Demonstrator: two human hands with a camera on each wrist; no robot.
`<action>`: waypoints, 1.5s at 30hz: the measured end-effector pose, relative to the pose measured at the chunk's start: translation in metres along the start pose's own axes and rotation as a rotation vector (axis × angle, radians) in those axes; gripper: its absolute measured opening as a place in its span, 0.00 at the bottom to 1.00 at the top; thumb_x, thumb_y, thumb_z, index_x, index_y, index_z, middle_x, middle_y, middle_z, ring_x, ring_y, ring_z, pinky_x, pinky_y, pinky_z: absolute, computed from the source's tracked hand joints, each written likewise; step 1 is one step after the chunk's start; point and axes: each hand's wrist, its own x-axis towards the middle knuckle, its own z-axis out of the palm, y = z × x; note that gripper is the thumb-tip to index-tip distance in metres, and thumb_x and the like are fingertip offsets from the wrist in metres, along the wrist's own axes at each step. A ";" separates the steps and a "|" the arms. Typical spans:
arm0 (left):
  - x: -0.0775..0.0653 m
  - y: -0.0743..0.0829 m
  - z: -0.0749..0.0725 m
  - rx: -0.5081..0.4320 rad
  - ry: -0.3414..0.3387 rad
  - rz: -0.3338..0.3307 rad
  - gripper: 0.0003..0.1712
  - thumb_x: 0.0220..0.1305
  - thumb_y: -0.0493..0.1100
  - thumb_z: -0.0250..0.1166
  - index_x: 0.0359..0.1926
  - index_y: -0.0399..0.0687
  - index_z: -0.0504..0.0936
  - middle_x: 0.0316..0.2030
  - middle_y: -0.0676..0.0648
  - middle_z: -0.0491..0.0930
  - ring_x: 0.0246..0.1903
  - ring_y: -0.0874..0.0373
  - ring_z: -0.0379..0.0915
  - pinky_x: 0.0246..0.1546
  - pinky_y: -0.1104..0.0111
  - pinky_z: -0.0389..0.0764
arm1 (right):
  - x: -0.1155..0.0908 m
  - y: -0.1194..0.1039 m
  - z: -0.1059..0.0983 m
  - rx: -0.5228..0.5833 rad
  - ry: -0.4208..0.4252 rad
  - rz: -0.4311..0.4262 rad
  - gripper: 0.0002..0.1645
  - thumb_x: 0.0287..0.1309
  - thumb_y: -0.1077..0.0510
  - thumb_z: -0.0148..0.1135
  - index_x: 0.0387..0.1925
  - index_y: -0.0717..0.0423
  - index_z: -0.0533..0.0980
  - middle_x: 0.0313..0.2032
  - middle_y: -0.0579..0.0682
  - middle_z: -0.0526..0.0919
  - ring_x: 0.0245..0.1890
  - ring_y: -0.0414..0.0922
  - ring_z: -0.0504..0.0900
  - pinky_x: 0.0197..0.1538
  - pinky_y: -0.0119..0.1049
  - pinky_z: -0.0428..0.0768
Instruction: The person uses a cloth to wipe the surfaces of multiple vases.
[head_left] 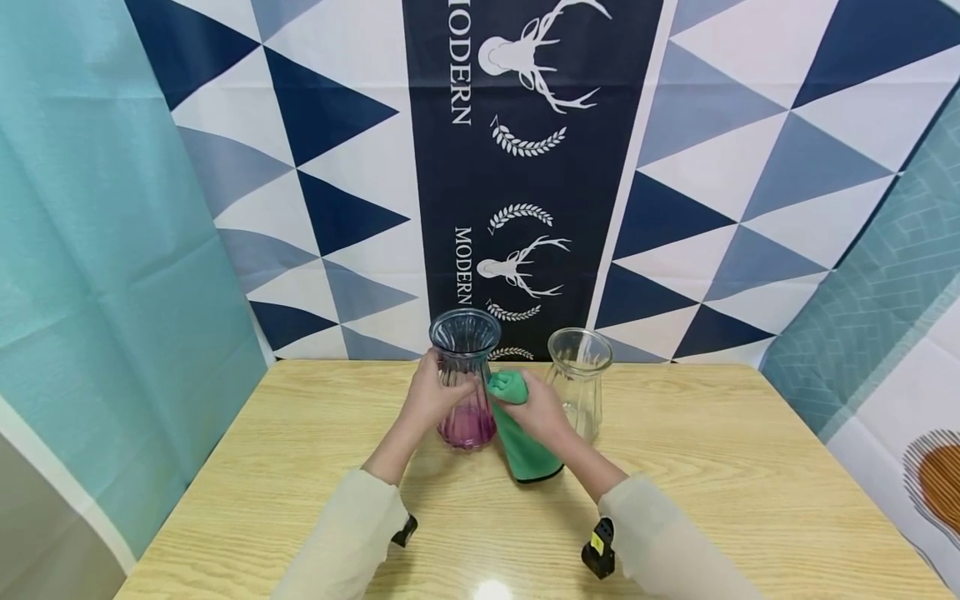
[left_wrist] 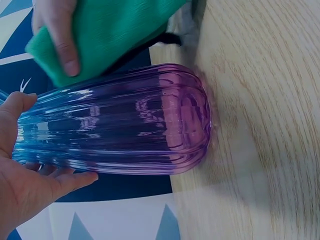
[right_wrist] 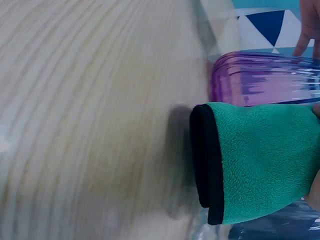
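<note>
A ribbed glass vase (head_left: 467, 408), blue at its flared rim and pink toward its base, stands upright on the table. My left hand (head_left: 437, 392) grips it around the narrow upper part, with the thumb across the near side. In my right hand (head_left: 540, 407) is a folded green cloth (head_left: 527, 450) with a black edge, hanging down beside the vase. Seen from the left wrist, the cloth (left_wrist: 115, 35) lies close against the vase's side (left_wrist: 115, 125); whether it presses on the glass I cannot tell. A clear glass vase (head_left: 582, 367) stands behind my right hand, partly hidden by it.
The wooden table (head_left: 705, 467) ends at the back against a patterned curtain (head_left: 352, 167) with triangles and deer heads. A light teal curtain (head_left: 97, 250) hangs along the left side. Black wrist devices (head_left: 599, 550) sit under both sleeves.
</note>
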 end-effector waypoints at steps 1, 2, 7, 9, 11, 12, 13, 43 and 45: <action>0.001 0.000 0.000 -0.001 -0.004 0.001 0.36 0.49 0.45 0.69 0.56 0.34 0.67 0.52 0.36 0.73 0.54 0.43 0.70 0.58 0.50 0.72 | -0.001 0.002 0.001 -0.020 -0.011 0.004 0.27 0.47 0.57 0.70 0.51 0.56 0.74 0.43 0.58 0.83 0.43 0.54 0.81 0.48 0.49 0.80; 0.001 0.000 -0.001 -0.003 -0.006 -0.001 0.36 0.49 0.45 0.70 0.56 0.35 0.67 0.52 0.37 0.73 0.55 0.44 0.70 0.59 0.51 0.71 | -0.002 0.004 0.001 -0.041 -0.018 0.003 0.27 0.47 0.58 0.71 0.50 0.57 0.74 0.42 0.58 0.83 0.42 0.54 0.82 0.47 0.49 0.80; 0.004 0.001 -0.002 -0.018 -0.024 0.002 0.35 0.49 0.43 0.69 0.57 0.37 0.67 0.52 0.38 0.73 0.55 0.45 0.70 0.60 0.52 0.71 | -0.005 0.013 0.007 -0.148 -0.071 0.007 0.26 0.46 0.56 0.71 0.49 0.57 0.75 0.38 0.55 0.84 0.37 0.51 0.82 0.42 0.45 0.81; 0.004 0.002 -0.003 -0.022 -0.027 0.001 0.36 0.49 0.43 0.69 0.58 0.37 0.67 0.53 0.38 0.73 0.56 0.45 0.70 0.60 0.52 0.70 | -0.005 0.015 0.008 -0.186 -0.093 0.011 0.26 0.46 0.55 0.71 0.49 0.56 0.75 0.37 0.54 0.84 0.35 0.49 0.82 0.40 0.44 0.81; 0.004 0.002 -0.004 -0.020 -0.025 -0.009 0.36 0.49 0.43 0.69 0.58 0.37 0.66 0.53 0.38 0.73 0.56 0.45 0.70 0.61 0.51 0.70 | -0.005 0.016 0.009 -0.219 -0.116 0.004 0.26 0.46 0.56 0.70 0.49 0.57 0.75 0.35 0.53 0.84 0.33 0.48 0.81 0.39 0.43 0.81; 0.004 0.002 -0.005 -0.017 -0.022 -0.016 0.36 0.49 0.44 0.69 0.58 0.37 0.66 0.53 0.38 0.73 0.56 0.45 0.69 0.61 0.51 0.70 | -0.005 0.016 0.010 -0.235 -0.129 0.003 0.26 0.45 0.56 0.70 0.48 0.57 0.75 0.35 0.53 0.84 0.32 0.48 0.81 0.38 0.43 0.81; 0.003 0.002 -0.006 -0.019 -0.020 -0.024 0.37 0.49 0.44 0.70 0.58 0.37 0.66 0.53 0.38 0.73 0.57 0.44 0.69 0.61 0.51 0.70 | -0.005 0.017 0.010 -0.250 -0.138 0.001 0.26 0.45 0.56 0.70 0.48 0.57 0.75 0.34 0.53 0.84 0.32 0.48 0.81 0.38 0.43 0.80; 0.001 0.001 -0.004 -0.026 -0.020 0.005 0.36 0.49 0.46 0.71 0.58 0.38 0.70 0.55 0.35 0.72 0.58 0.42 0.69 0.61 0.50 0.69 | 0.010 -0.023 -0.009 0.139 0.144 -0.099 0.29 0.49 0.57 0.70 0.55 0.52 0.72 0.47 0.57 0.82 0.46 0.53 0.81 0.49 0.49 0.79; 0.000 0.001 -0.004 -0.022 -0.020 -0.001 0.36 0.49 0.46 0.71 0.58 0.37 0.70 0.55 0.35 0.72 0.58 0.42 0.69 0.61 0.50 0.69 | 0.010 -0.023 -0.009 0.157 0.153 -0.099 0.29 0.48 0.58 0.70 0.54 0.52 0.73 0.47 0.57 0.82 0.47 0.53 0.81 0.50 0.49 0.78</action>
